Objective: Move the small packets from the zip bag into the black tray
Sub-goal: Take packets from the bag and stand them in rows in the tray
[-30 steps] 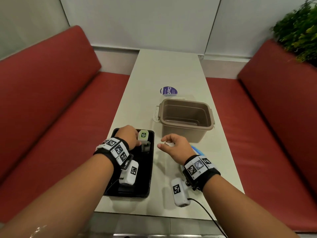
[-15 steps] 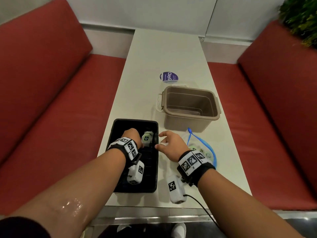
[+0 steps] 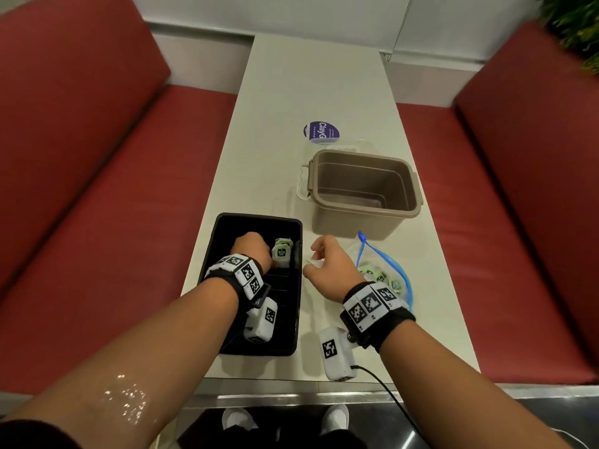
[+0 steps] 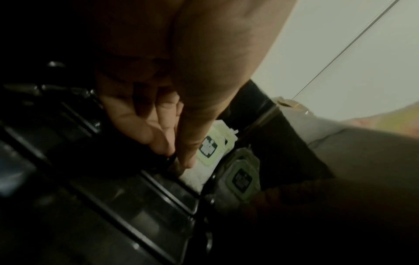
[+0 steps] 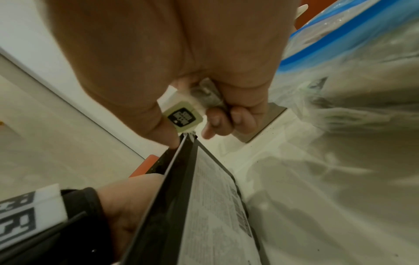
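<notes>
The black tray (image 3: 227, 234) lies at the table's near left. My left hand (image 3: 269, 254) is inside it, thumb and fingers pinching a small pale-green packet (image 3: 282, 251) upright near the right wall. In the left wrist view the left hand (image 4: 176, 157) pinches the packet (image 4: 207, 147) at its lower edge; a dimmer twin beside it may be a reflection. My right hand (image 3: 316, 257) hovers just right of the tray rim. There the right hand (image 5: 190, 132) pinches another packet (image 5: 184, 116). The clear zip bag (image 3: 393, 267) with blue zip lies behind that wrist, holding several packets.
An open tan plastic bin (image 3: 363, 218) stands just beyond the bag. A clear lid with a purple round label (image 3: 321, 131) lies farther back. Red benches (image 3: 97, 189) flank the narrow white table (image 3: 308, 76). The table's near edge is close below my wrists.
The head view has tipped downward, bringing the zip bag into sight. My left hand has kept its packet in the tray, now set lower. The right hand stays by the tray's right rim.
</notes>
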